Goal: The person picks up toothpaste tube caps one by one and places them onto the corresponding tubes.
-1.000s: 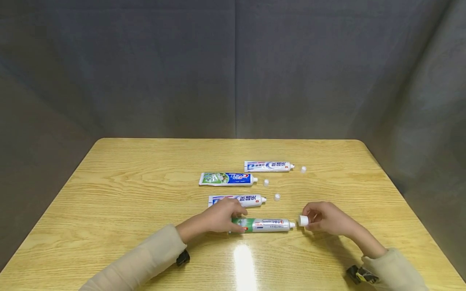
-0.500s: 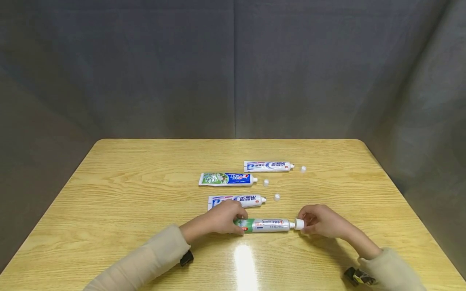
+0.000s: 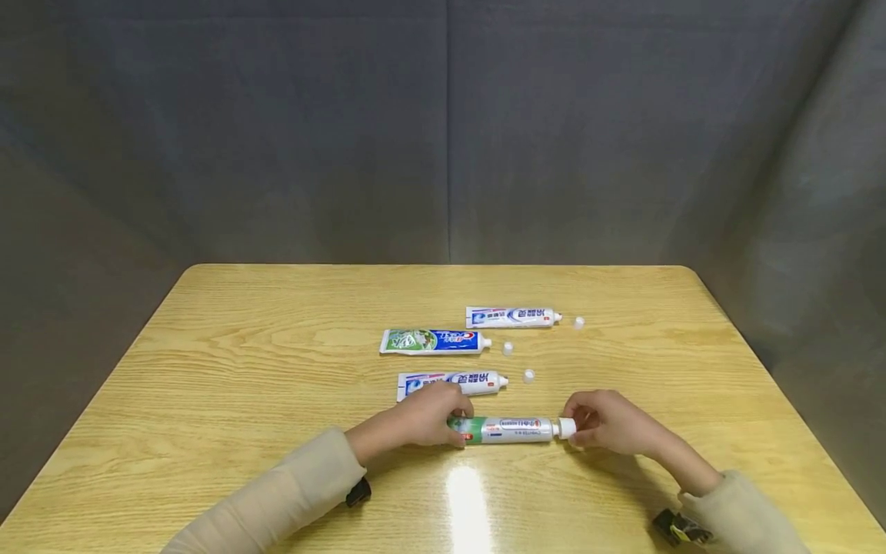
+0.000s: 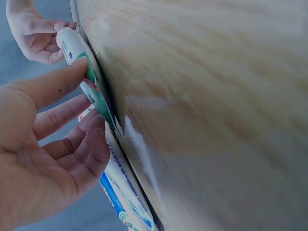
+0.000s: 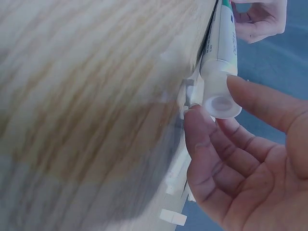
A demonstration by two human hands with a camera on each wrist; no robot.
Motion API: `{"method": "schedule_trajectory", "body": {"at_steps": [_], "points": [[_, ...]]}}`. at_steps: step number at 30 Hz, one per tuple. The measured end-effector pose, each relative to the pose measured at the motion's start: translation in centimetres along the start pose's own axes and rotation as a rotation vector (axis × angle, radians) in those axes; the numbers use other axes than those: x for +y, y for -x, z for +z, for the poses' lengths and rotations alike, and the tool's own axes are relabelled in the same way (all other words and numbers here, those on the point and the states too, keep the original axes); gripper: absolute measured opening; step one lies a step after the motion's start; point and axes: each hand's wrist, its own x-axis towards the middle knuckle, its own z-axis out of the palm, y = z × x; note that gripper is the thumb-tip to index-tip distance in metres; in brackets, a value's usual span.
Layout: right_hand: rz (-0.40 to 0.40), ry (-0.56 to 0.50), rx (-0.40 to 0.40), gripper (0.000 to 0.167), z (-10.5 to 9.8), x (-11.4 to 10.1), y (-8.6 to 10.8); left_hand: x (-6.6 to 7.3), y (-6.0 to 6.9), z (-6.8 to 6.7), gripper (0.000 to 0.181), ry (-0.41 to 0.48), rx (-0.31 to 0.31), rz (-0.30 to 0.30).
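Observation:
Closest to me on the table lies a green and silver-white toothpaste tube (image 3: 515, 430), its nozzle pointing right. My left hand (image 3: 431, 414) grips its green tail end between thumb and fingers, as the left wrist view also shows. With thumb and fingertips my right hand (image 3: 616, 421) pinches a white cap (image 3: 567, 428) at the nozzle. The cap is lined up with the tube in the right wrist view; whether its thread is engaged I cannot tell. Just behind my left hand lies a blue and white toothpaste tube (image 3: 477, 382), partly covered by that hand.
Farther back lie a green and blue toothpaste tube (image 3: 432, 342) and another blue and white tube (image 3: 512, 317). Loose white caps sit right of the nozzles: a near cap (image 3: 529, 375), a middle cap (image 3: 507, 348) and a far cap (image 3: 579, 322). Grey curtains (image 3: 443, 138) surround the wooden table.
My right hand has moved left, bringing the white cap from a gap beside the nozzle onto its end. My left hand keeps its grip on the tube, shifted slightly right.

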Motion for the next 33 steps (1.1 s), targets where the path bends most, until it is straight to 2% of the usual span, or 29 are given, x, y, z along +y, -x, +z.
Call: {"method": "schedule_trajectory", "body": {"at_steps": [7,15,24,33], "points": [[0.021,0.023,0.000,0.017,0.35,-0.16,0.29,0.27,0.24,0.22,0.027,-0.008,0.005,-0.019],[0.061,-0.001,-0.019,0.016,0.56,-0.19,0.45,0.32,0.52,0.59,0.027,-0.018,0.013,-0.016],[0.050,0.011,-0.011,0.017,0.37,-0.30,0.17,0.03,0.13,0.41,0.026,-0.014,0.018,-0.020],[0.073,0.062,0.009,0.017,0.28,-0.63,-0.20,-0.11,0.12,0.26,0.027,-0.017,0.025,-0.010]]}}
